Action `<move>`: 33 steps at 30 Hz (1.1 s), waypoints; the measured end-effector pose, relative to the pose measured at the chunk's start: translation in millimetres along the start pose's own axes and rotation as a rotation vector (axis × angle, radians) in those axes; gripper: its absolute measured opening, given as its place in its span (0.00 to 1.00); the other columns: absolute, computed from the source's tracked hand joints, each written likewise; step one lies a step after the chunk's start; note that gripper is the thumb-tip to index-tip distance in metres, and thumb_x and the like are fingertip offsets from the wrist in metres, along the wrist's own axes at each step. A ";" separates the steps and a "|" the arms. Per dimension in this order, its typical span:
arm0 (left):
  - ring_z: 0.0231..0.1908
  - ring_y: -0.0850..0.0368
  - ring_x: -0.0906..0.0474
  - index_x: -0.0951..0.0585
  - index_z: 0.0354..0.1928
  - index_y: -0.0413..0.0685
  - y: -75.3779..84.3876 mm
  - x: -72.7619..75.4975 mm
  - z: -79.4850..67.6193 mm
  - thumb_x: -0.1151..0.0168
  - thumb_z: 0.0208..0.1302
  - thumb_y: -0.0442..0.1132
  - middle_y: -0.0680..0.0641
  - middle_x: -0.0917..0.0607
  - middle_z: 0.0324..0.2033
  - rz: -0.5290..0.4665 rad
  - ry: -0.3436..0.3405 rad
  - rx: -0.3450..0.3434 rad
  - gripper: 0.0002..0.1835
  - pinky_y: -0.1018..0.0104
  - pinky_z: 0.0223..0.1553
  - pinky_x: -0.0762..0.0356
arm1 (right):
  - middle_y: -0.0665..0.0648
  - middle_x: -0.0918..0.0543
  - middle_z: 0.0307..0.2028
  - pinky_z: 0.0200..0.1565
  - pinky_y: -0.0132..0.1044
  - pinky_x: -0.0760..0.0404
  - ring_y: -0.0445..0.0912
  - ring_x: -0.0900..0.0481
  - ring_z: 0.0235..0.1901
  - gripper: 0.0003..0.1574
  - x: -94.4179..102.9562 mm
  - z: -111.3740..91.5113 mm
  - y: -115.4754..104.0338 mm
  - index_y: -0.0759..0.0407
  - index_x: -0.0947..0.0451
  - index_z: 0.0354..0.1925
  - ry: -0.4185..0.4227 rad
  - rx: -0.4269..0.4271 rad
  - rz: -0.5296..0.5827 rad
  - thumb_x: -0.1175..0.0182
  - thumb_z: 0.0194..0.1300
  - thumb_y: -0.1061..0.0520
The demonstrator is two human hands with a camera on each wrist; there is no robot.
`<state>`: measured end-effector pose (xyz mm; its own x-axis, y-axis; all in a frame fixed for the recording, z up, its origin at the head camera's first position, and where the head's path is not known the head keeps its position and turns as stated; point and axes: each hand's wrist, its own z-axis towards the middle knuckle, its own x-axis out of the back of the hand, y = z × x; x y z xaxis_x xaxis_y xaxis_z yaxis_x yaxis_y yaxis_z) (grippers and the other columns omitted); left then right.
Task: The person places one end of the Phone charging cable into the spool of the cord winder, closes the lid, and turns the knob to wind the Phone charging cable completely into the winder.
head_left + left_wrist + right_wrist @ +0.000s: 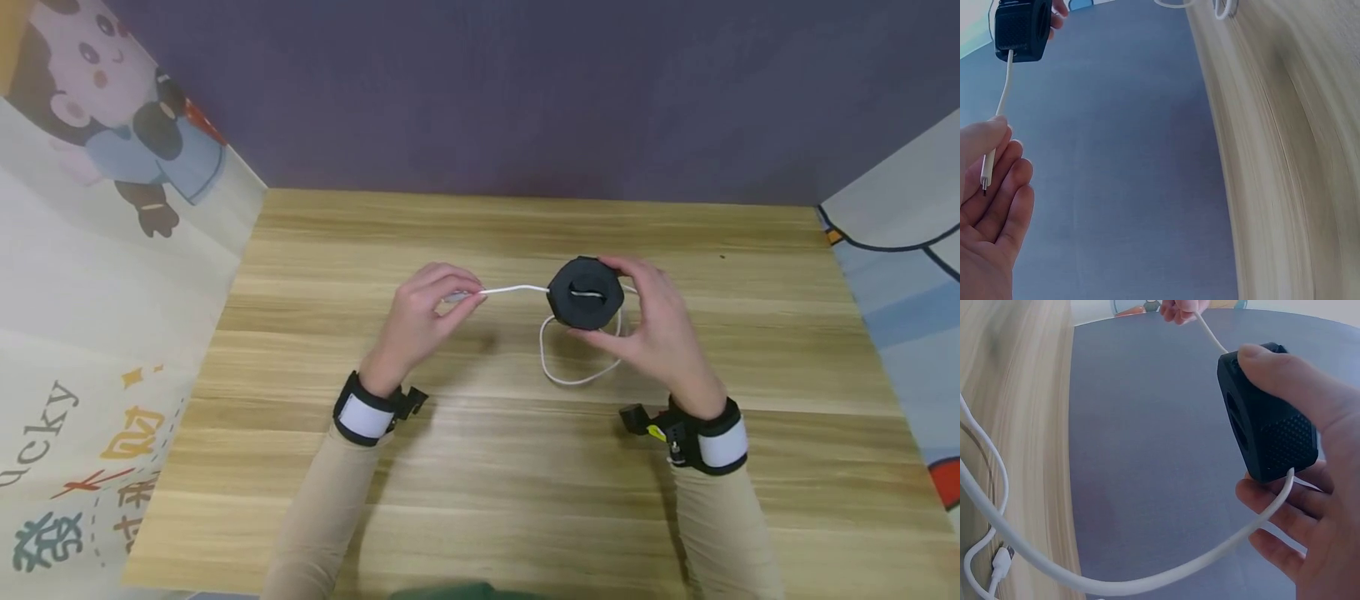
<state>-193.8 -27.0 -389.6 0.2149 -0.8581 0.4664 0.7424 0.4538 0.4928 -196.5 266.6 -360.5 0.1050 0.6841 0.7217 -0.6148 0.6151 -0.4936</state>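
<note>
A black, roughly hexagonal cable winder (573, 315) is held above the table in my right hand (663, 333), thumb on one edge and fingers on the opposite one. White USB cable (517, 288) runs out of both sides of it, and a short piece shows through the slot in its face. To the left, my left hand (422, 315) pinches the cable between thumb and fingers close to its plug (986, 178), whose metal tip points back over the palm. Between hand and winder the cable stretches nearly straight.
On the wooden table (510, 500), below the winder, lies a loop of the same cable. Its other plug (1002, 562) rests on the wood in the right wrist view. A dark panel (480, 100) stands along the back, with printed panels on both sides.
</note>
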 end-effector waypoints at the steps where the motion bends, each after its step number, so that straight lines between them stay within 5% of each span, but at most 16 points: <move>1: 0.36 0.55 0.20 0.15 0.30 0.40 -0.1 0.1 0.3 0.31 0.52 0.35 0.45 0.14 0.32 0.001 -0.001 0.004 0.05 0.64 0.43 0.20 | 0.62 0.22 0.50 0.52 0.58 0.32 0.54 0.27 0.50 0.58 0.8 0.1 0.3 0.63 0.31 0.59 0.000 0.001 -0.001 0.21 0.28 0.47; 33: 0.34 0.56 0.22 0.15 0.31 0.40 -18.2 17.1 -4.5 0.32 0.53 0.36 0.45 0.14 0.33 0.079 0.001 0.081 0.06 0.65 0.34 0.20 | 0.63 0.22 0.51 0.52 0.58 0.33 0.56 0.28 0.50 0.59 14.8 -2.2 5.9 0.61 0.32 0.61 0.029 -0.040 -0.030 0.20 0.27 0.50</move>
<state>-200.8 -51.0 -393.8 0.2715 -0.8193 0.5050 0.6694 0.5377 0.5126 -196.9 281.3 -353.9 0.1461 0.6757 0.7225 -0.5795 0.6504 -0.4911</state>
